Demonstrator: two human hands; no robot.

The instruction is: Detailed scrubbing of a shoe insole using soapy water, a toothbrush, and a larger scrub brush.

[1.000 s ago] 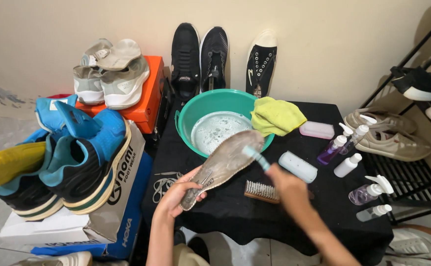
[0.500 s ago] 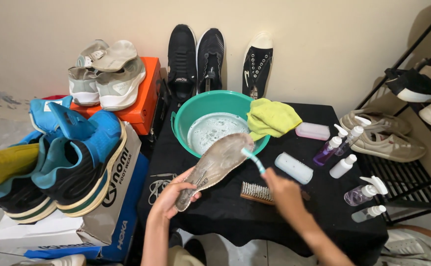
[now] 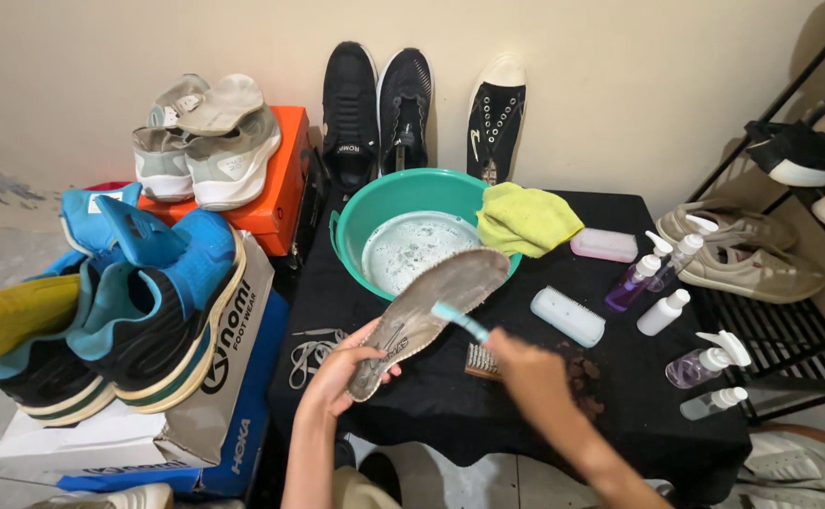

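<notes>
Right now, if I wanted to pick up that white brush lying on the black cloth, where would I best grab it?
Probably across the long sides of the white brush, coming straight down from above. It lies flat on the black table, its rounded back up, with bare cloth all round. The right hand with the toothbrush works just left of it, so come from the bottle side.

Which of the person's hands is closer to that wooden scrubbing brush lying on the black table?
The right hand. It sits just beside the wooden brush, partly covering it, gripping a small teal brush. The left hand holds the insole, further left.
</notes>
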